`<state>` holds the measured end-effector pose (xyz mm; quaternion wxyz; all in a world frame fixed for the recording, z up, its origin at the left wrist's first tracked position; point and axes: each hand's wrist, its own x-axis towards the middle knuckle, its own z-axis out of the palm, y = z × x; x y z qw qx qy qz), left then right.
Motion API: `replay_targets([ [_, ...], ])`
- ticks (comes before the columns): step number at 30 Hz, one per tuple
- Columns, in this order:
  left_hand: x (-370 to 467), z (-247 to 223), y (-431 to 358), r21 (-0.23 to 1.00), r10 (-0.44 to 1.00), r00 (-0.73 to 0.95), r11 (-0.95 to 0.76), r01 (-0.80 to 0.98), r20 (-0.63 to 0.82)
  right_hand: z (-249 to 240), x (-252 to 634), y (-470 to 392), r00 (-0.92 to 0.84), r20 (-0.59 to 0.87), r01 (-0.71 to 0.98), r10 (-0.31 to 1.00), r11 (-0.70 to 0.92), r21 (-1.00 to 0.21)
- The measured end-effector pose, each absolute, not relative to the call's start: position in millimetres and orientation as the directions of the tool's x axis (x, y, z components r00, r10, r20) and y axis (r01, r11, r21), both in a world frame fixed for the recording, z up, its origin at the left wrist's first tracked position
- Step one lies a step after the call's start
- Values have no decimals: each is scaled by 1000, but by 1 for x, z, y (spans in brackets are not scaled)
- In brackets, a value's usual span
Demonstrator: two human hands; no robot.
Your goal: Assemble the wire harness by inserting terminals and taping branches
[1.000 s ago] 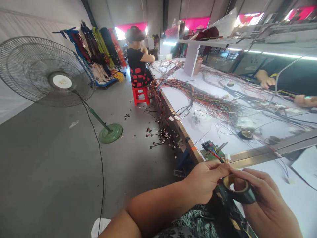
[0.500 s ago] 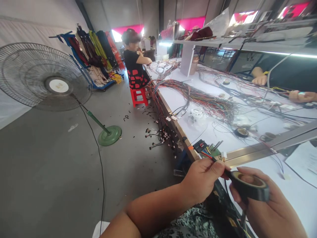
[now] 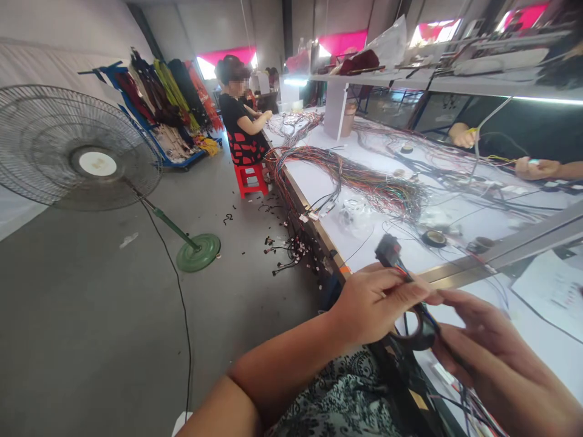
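Observation:
My left hand (image 3: 376, 303) is closed, thumb and fingers pinching a wire harness near its black connector (image 3: 388, 250). The connector sticks out beyond my fingers, with thin coloured wires entering it. Beneath the wires, between my two hands, hangs a roll of black tape (image 3: 426, 337), seen partly edge-on. My right hand (image 3: 487, 346) is curled around the harness just right of the roll, its fingertips near those of the left. Some fingertips are hidden, and whether the right fingers also touch the roll is unclear. Loose wires (image 3: 464, 400) trail down below my right hand.
A thick bundle of wires (image 3: 355, 173) lies along the white table (image 3: 355, 243). Another tape roll (image 3: 433, 238) sits near a metal rail (image 3: 460, 276). Across the table are a co-worker's hands (image 3: 537, 168). A standing fan (image 3: 98, 162) is left; another person (image 3: 241, 115) sits ahead.
The tape roll has moved from my right hand to below the harness, between my hands. The connector has risen and tilted upright, off the small green fixture. My right hand has closed in on the wires.

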<state>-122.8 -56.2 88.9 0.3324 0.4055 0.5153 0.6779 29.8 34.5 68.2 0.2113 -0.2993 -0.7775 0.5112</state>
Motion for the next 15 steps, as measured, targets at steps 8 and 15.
replay_targets([
  [8, -116, 74, -42, 919, 868, -497, -187, -347, -11, 73, 23, 26, -613, 426, 170, 666, 637, -752],
  [15, -126, 86, -29, 846, 823, -482, -464, -263, 301, 90, 33, 49, -772, -482, 355, 414, -348, -868],
])
